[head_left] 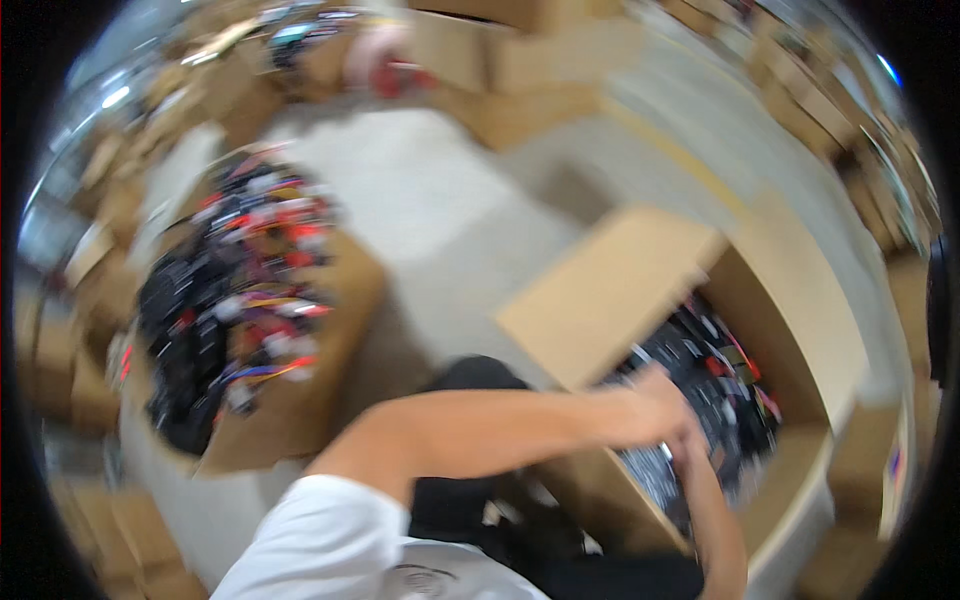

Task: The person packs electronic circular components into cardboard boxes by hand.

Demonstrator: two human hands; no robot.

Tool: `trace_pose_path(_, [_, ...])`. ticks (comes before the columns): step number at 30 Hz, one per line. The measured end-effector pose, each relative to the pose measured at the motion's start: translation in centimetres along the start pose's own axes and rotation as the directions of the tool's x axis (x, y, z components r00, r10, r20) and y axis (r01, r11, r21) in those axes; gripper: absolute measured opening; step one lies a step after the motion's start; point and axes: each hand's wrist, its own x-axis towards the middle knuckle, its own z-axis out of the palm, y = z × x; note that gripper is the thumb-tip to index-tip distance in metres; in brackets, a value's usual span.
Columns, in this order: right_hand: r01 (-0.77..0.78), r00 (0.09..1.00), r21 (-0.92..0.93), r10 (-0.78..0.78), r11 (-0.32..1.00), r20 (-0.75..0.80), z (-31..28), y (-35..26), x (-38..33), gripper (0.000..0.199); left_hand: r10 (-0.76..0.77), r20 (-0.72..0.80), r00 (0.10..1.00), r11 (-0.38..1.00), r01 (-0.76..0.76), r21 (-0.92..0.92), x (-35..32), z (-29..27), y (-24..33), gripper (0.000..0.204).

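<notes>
My left hand (650, 405) reaches across to the right, and my right hand (688, 440) meets it above an open cardboard box (785, 325). The two hands overlap or touch, and motion blur smears their fingers. Whether anything is held between them cannot be made out. Below and around them, the box is filled with dark, shiny items (735, 400), several with red, white or pink bits; their exact kind is too blurred to tell. One wide flap (615, 290) of this box sticks out toward the left.
At left stands another open carton (345, 300) heaped with black pieces (180, 330) and tangled red, white, blue and orange bits (285, 250). Cardboard boxes line the left, far and right sides. A yellow line (690, 165) runs along the grey floor (590, 190).
</notes>
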Motion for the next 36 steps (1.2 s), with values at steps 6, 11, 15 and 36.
trace_pose_path(6, [0.049,0.984,-0.111,-0.067,0.993,-0.165,-0.2,-1.4,-0.5,0.066,0.009,-0.135,0.991,0.969,0.024,0.247,0.9,2.1,-0.8,0.015])
trace_pose_path(11, [-0.195,0.939,-0.567,-0.014,0.800,-0.343,1.7,-3.9,-1.0,0.064,-0.046,-0.514,0.856,0.999,0.042,-0.019,-6.3,-0.7,-2.1,0.037])
trace_pose_path(15, [-0.092,0.981,-0.842,-0.098,0.531,-0.169,4.0,-5.1,-3.9,0.049,0.029,-0.907,0.419,0.998,-0.055,0.006,-22.2,-2.1,-4.8,0.036])
trace_pose_path(36, [0.254,0.922,-0.965,-0.284,-0.070,0.264,2.1,-8.6,-6.9,0.038,-0.235,-0.723,-0.649,-0.150,0.760,-0.633,-68.5,2.1,-15.7,0.064])
